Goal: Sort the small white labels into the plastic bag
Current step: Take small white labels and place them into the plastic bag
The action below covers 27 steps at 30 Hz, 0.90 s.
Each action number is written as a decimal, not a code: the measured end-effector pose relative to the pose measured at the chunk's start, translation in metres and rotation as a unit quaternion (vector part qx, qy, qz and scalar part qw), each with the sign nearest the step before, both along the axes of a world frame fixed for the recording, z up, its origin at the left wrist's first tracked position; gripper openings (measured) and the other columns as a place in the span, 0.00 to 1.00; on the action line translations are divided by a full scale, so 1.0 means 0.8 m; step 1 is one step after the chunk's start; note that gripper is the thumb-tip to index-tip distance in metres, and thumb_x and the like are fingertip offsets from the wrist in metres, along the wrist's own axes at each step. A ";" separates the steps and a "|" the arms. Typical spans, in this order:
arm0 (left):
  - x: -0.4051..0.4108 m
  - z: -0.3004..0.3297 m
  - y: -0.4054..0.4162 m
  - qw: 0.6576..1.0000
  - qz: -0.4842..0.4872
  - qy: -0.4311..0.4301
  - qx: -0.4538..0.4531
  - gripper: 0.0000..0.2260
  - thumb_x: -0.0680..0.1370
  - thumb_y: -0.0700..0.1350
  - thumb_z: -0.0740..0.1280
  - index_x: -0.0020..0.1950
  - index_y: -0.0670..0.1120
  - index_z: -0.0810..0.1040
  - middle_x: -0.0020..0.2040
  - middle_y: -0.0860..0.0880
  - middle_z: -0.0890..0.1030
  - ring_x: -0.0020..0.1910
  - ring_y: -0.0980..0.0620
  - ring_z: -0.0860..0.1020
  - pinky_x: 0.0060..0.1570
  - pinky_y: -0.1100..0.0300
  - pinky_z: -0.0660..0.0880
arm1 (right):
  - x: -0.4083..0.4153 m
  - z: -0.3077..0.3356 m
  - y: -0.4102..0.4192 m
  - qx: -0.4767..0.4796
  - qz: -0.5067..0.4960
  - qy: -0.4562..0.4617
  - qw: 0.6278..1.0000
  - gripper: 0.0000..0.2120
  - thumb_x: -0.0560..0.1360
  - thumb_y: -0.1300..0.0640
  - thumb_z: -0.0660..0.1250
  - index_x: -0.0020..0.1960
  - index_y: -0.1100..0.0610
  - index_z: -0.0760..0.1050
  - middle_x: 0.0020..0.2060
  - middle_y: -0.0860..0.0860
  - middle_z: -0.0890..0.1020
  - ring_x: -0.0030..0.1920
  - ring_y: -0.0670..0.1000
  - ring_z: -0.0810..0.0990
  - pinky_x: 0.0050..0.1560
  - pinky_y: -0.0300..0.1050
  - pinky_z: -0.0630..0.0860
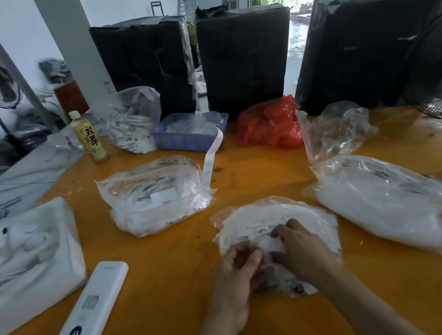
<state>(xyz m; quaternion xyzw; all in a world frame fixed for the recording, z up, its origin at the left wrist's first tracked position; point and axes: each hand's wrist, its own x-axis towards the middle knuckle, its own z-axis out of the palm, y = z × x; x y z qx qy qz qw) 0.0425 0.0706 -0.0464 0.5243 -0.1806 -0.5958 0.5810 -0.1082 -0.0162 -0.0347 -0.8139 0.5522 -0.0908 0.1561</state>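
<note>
A clear plastic bag (247,218) lies flat on the orange table (170,277) near the front, with white labels (269,244) in a small bunch at its near end. My left hand (236,277) pinches the bag's near edge with curled fingers. My right hand (300,248) grips the bunch of white labels from the right. Both hands touch over the bag's mouth. Whether the labels are inside the bag or on top of it is unclear.
Other filled clear bags lie at mid-left (156,196) and right (386,199). A white power bank (93,307) and a white packet (28,251) sit at left. Behind stand a bottle (89,136), a blue tray (190,132) with a trailing label strip, a red bag (269,124) and black bundles (243,59).
</note>
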 end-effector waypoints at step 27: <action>0.003 0.010 -0.010 0.997 -0.036 -0.052 -0.040 0.16 0.72 0.44 0.75 0.60 0.44 0.84 0.52 0.45 0.89 0.48 0.48 0.88 0.35 0.62 0.82 | -0.043 0.029 0.045 0.177 -0.172 -0.499 0.831 0.10 0.71 0.51 0.76 0.48 0.55 0.83 0.38 0.54 0.86 0.40 0.54 0.86 0.45 0.54 0.83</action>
